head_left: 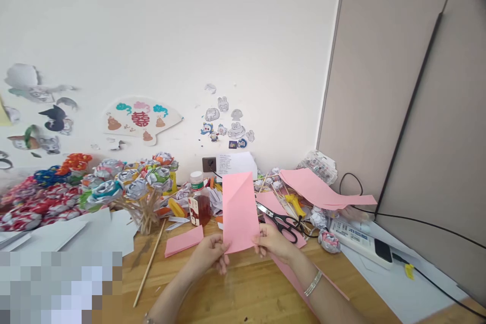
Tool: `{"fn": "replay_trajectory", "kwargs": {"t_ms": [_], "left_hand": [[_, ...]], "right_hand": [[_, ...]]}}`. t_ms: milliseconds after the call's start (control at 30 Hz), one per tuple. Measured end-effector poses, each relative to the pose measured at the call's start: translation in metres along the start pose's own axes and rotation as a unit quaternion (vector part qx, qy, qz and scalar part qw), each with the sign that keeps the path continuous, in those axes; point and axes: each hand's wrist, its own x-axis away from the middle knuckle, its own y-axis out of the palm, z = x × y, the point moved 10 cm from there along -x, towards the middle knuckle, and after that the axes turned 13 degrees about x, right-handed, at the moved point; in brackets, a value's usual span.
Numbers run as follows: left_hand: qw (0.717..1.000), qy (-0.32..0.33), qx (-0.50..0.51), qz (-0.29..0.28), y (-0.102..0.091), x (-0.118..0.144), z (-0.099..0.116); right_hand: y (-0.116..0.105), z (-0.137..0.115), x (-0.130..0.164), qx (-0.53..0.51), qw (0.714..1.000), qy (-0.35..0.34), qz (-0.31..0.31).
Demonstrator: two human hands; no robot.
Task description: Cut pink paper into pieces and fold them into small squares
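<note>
Two bare forearms are seen, no sleeves being worn. The right hand (274,244) is accompanied by a thin silver beaded bracelet (313,283) at the wrist; the left hand (208,255) is unadorned.

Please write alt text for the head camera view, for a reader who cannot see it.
Two hands, left hand and right hand, hold a folded pink sheet upright by its lower corners over a wooden table. Black scissors, a glue bottle and paper flowers lie behind it.
</note>
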Motion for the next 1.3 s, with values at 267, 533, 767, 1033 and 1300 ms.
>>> {"fn": "replay_trajectory", "kwargs": {"t_ms": [267, 533, 767, 1033, 1300], "left_hand": [[0.997, 0.005, -0.07, -0.015, 0.001, 0.009, 0.006], [0.999, 0.029, -0.032, 0.002, -0.009, 0.014, 0.016], [0.997, 0.054, 0.025, 0.05, -0.021, 0.018, 0.026], [0.977, 0.116, 0.027, 0.176, -0.046, 0.029, 0.046], [0.94, 0.205, 0.065, 0.267, -0.081, 0.04, 0.06]], "right_hand": [[0.007, 0.0, 0.003, 0.001, 0.999, 0.017, -0.027], [0.031, 0.001, 0.009, -0.005, 0.993, 0.014, -0.12], [0.043, 0.003, 0.012, 0.004, 0.987, 0.016, -0.159], [0.056, 0.003, 0.017, 0.007, 0.978, 0.006, -0.208], [0.065, 0.007, 0.021, 0.03, 0.968, 0.016, -0.248]]}}
